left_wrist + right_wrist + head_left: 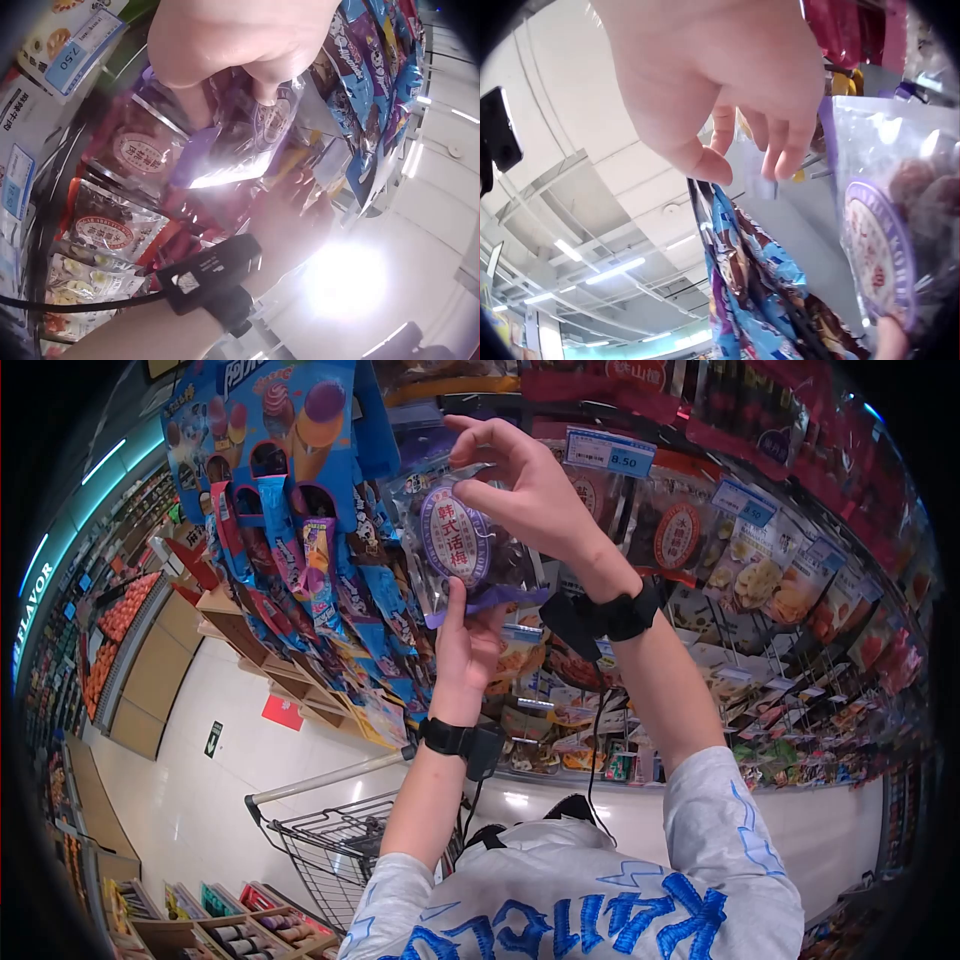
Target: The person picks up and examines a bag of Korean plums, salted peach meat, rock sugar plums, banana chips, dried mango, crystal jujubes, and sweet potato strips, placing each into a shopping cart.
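My left hand (pixel 470 650) grips the lower edge of a clear bag of dried plums (pixel 455 535), thumb on its front. The bag has a purple border and an oval purple-and-white label, with dark fruit pieces showing through the plastic. In the left wrist view, finger and thumb pinch the purple end of the bag (pixel 225 154). My right hand (pixel 530 495) is raised over the bag's upper right, its fingers loosely bent. Seen from the right wrist, that hand (pixel 720 82) holds nothing, and the plum bag (pixel 907 202) stands to its right.
A blue cardboard display (pixel 270 420) with hanging snack packets (pixel 320 570) stands at left. Behind and right hang rows of bagged dried fruit (pixel 675 530) with price tags (pixel 610 452). A wire shopping cart (pixel 330 845) is below left, on the pale floor (pixel 190 760).
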### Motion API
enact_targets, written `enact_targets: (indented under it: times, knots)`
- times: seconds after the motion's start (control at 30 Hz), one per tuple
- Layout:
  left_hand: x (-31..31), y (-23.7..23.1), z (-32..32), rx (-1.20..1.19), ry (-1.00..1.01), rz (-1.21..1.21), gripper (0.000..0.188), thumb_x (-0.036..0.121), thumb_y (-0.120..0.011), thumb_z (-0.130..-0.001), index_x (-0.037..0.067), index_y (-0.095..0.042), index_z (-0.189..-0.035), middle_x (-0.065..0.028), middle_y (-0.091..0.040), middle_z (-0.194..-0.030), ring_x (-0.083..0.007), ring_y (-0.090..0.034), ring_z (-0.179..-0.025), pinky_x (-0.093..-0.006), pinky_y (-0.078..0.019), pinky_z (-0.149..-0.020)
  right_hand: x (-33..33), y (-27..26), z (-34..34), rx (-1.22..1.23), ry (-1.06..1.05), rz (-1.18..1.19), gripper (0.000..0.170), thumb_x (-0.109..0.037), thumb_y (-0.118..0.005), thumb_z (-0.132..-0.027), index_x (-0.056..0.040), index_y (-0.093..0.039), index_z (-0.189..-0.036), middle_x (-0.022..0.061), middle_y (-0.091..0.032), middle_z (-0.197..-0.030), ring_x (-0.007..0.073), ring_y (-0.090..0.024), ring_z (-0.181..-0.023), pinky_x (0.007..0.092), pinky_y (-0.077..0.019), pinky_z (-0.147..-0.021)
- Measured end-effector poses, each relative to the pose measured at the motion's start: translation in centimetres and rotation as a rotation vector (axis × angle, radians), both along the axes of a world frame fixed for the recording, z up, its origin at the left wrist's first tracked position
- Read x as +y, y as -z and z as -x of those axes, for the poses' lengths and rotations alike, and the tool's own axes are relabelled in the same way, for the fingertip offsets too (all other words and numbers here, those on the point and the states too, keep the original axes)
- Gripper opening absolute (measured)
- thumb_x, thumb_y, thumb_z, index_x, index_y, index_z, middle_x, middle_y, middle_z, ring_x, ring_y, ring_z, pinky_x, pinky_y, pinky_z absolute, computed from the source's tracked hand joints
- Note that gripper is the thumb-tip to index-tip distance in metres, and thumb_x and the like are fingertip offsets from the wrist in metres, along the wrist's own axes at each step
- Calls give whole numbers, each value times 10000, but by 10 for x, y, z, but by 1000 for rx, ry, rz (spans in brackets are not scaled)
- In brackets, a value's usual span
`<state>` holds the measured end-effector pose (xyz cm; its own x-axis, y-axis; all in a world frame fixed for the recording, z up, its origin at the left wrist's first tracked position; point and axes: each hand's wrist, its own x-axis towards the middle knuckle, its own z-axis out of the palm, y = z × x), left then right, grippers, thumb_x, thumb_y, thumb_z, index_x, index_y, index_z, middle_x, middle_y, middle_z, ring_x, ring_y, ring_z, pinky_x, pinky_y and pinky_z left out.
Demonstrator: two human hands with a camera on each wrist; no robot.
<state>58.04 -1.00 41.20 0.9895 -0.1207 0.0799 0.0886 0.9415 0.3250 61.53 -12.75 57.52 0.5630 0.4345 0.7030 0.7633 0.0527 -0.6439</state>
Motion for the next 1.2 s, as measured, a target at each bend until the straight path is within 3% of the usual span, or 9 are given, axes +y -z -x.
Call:
enact_targets:
  times: [0.07, 0.2, 0.3, 0.5, 0.73, 0.9, 1.03, 1.07, 1.2]
  knots:
    - [-2, -5, -2, 98, -22, -20, 333, 330, -623, -952, 76, -591, -1166, -59, -667, -1091, -208, -629, -1011, -345, -500, -966, -10, 25, -2, -537, 678, 152, 482, -125, -711, -837, -23, -463, -1239, 157, -482, -1322, 178, -589, -1106, 277, -504, -863]
    - [4, 19, -29, 118, 93, -54, 400, 418, -608, -948, 107, -575, -1198, -46, -615, -1089, -197, -567, -1018, -347, -473, -933, -9, 77, 0, -145, 684, -73, 510, -201, -736, -846, -5, -486, -1244, 167, -491, -1330, 169, -557, -1145, 286, -501, -834]
    - [5, 17, -37, 79, 84, -33, 413, 398, -602, -957, 107, -546, -1245, -63, -561, -1208, -210, -511, -1134, -375, -426, -1006, -13, 90, 1, 220, 519, 0, 579, -228, -702, -883, 43, -450, -1327, 136, -631, -1111, 154, -630, -968, 301, -507, -818]
    - [1, 23, -41, -15, 130, -139, 484, 412, -617, -943, 90, -510, -1288, -54, -499, -1284, -214, -455, -1213, -404, -360, -1074, -6, 119, -15, 137, 664, 12, 403, -211, -677, -906, 85, -583, -1162, 125, -711, -915, 127, -656, -819, 293, -516, -740]
    - [11, 27, -48, 140, 69, -155, 459, 388, -612, -951, 85, -514, -1282, -46, -518, -1252, -212, -464, -1196, -400, -363, -1072, 5, 135, -19, 349, 504, -16, 280, -198, -662, -926, 43, -602, -1055, 23, -656, -793, 78, -569, -693, 280, -488, -666]
    - [11, 26, -33, 31, 127, -132, 381, 307, -570, -983, 68, -508, -1273, -95, -540, -1262, -237, -496, -1213, -392, -390, -1063, 12, 136, -12, 196, 525, -196, 372, -176, -634, -938, -1, -542, -1253, 46, -643, -937, 95, -570, -795, 280, -485, -711]
    - [6, 27, -10, 61, 95, -212, 356, 241, -535, -996, 19, -495, -1272, -141, -543, -1275, -251, -504, -1221, -394, -395, -1066, 7, 146, -5, 267, 376, -153, 609, -143, -636, -912, -44, -364, -1447, 163, -596, -1235, 217, -597, -1106, 334, -470, -943]
    - [6, 29, -4, 60, 113, -187, 345, 214, -535, -991, 15, -497, -1271, -142, -538, -1288, -253, -503, -1225, -393, -402, -1058, 3, 147, 1, 303, 316, -125, 686, -135, -641, -898, -43, -299, -1485, 217, -478, -1397, 288, -484, -1293, 379, -383, -1076]
    - [-7, 27, 26, 47, 94, -215, 386, 204, -481, -997, 18, -466, -1335, -184, -485, -1391, -280, -481, -1269, -403, -391, -1070, -12, 165, 18, 227, 347, -182, 739, -170, -646, -880, 5, -270, -1491, 262, -410, -1452, 344, -400, -1370, 406, -342, -1107]
